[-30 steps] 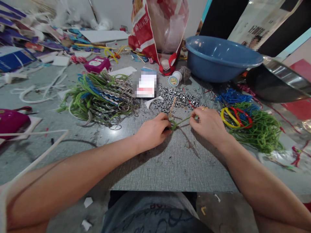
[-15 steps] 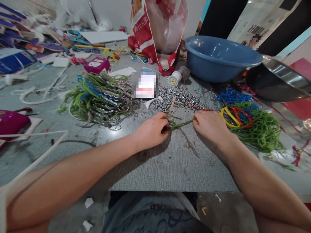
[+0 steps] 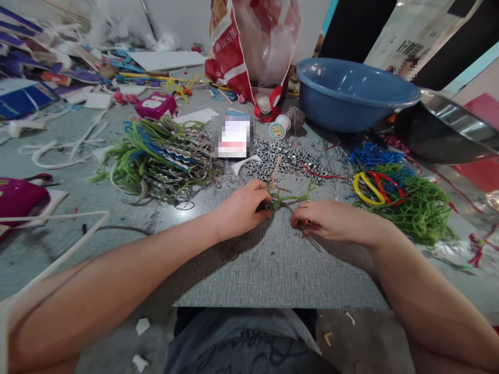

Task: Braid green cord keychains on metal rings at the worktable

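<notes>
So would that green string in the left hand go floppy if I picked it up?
Probably floppy: the green string bends and curls where it sticks out of the left hand. It's likely light too, since it looks thin.

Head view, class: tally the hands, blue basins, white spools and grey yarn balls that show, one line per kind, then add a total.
Hands: 2 (left hand, right hand)
Blue basin: 1
White spool: 1
Grey yarn ball: 1
Total: 5
</notes>
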A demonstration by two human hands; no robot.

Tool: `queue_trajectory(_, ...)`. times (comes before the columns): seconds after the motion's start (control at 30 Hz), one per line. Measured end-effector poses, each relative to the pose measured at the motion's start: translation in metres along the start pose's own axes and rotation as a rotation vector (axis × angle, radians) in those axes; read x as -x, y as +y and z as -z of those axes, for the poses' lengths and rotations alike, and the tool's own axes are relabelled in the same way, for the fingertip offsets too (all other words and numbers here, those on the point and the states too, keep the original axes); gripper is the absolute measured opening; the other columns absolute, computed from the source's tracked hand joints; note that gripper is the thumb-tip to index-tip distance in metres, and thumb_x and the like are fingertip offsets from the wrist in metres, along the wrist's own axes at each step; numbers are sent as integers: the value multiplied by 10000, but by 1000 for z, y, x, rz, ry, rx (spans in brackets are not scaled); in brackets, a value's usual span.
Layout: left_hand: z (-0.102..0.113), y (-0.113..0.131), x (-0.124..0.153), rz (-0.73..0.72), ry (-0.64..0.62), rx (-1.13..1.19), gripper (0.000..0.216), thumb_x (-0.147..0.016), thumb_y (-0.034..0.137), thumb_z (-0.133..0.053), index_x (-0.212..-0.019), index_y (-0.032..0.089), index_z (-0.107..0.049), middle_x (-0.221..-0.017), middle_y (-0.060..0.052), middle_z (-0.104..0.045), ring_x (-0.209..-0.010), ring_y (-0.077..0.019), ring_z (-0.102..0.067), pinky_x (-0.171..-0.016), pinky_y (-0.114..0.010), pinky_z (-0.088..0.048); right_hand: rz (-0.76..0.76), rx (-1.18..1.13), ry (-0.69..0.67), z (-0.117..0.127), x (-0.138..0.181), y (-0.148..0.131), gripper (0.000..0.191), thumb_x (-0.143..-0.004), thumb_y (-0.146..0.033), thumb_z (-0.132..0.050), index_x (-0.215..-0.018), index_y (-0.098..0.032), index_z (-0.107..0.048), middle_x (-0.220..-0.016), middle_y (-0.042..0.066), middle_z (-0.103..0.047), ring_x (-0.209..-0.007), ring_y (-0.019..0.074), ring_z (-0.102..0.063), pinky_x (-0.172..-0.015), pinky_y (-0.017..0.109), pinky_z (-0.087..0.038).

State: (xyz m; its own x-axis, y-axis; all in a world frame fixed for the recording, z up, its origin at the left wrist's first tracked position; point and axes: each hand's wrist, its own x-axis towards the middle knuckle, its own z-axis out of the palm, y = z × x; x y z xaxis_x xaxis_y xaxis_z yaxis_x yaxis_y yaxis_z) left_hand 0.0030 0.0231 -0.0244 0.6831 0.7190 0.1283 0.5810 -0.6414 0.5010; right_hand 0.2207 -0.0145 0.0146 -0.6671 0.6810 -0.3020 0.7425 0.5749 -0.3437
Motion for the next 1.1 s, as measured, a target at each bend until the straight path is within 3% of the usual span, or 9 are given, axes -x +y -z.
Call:
queue_trajectory(0.23, -5, -2, -1, 6, 9, -36, 93, -786, 188, -587, -865, 152, -620, -966, -49, -561, -797, -139, -575, -750, -292, -479, -10, 35, 14, -4, -8, 1, 136, -789, -106, -505, -718, -182, -592, -776, 32, -593, -701, 144, -534, -620, 255, -372)
queue_trajectory(0.4, 2, -2, -1, 2, -32, 28, 220, -733, 142, -638, -951, 130, -613, -1014, -62, -552, -754, -114, -557, -701, -256, -477, 63, -112, -11, 2, -6, 4, 142, -821, -107, -507, -854, -179, -626, -797, 29, -630, -736, 140, -565, -662, 252, -404)
queue_trajectory(0.53, 4, 0, -2, 60, -46, 12, 185, -738, 142, -646, -920, 114, -637, -1004, -68, -557, -785, -129, -563, -735, -270, -473, 49, -95, -31, 1, -5, 1, 190, -790, -82, -523, -911, -190, -622, -849, 31, -630, -772, 148, -568, -677, 258, -406)
queue_trajectory(0.73, -3, -1, -3, 45, -23, -29, 95, -782, 168, -604, -854, 135, -657, -963, -59, -583, -832, -158, -583, -794, -308, -469, 33, 9, -17, -6, -11, -10, 145, -818, -128, -491, -728, -183, -590, -774, 27, -579, -681, 138, -519, -621, 260, -378)
queue_trajectory(0.83, -5, -2, -1, 21, 1, -9, 82, -777, 154, -591, -835, 138, -647, -951, -59, -588, -832, -158, -586, -776, -300, -471, 62, -74, 138, -11, -16, -15, 132, -850, -165, -466, -759, -177, -562, -861, 53, -583, -740, 148, -535, -659, 273, -400)
queue_trajectory(0.93, -6, -2, 0, -11, 11, 36, 75, -783, 155, -564, -817, 143, -631, -917, -52, -586, -809, -149, -584, -723, -274, -470, 61, -360, 462, -22, -25, -17, 123, -873, -179, -430, -802, -187, -531, -882, 40, -606, -794, 139, -557, -709, 268, -418)
queue_trajectory(1.0, -6, -1, 0, -4, 10, 32, 75, -788, 172, -557, -812, 140, -621, -903, -51, -584, -783, -148, -581, -697, -269, -462, -44, -507, 651, -31, -33, -16, 103, -876, -228, -443, -829, -192, -527, -796, 13, -618, -661, 116, -547, -631, 249, -415)
queue_trajectory(1.1, -5, -1, 0, 19, -8, -16, 75, -786, 191, -563, -786, 134, -613, -901, -54, -589, -778, -158, -582, -701, -278, -455, -152, -525, 739, -43, -43, -12, 103, -863, -280, -492, -848, -196, -550, -734, -3, -635, -612, 118, -557, -598, 246, -408)
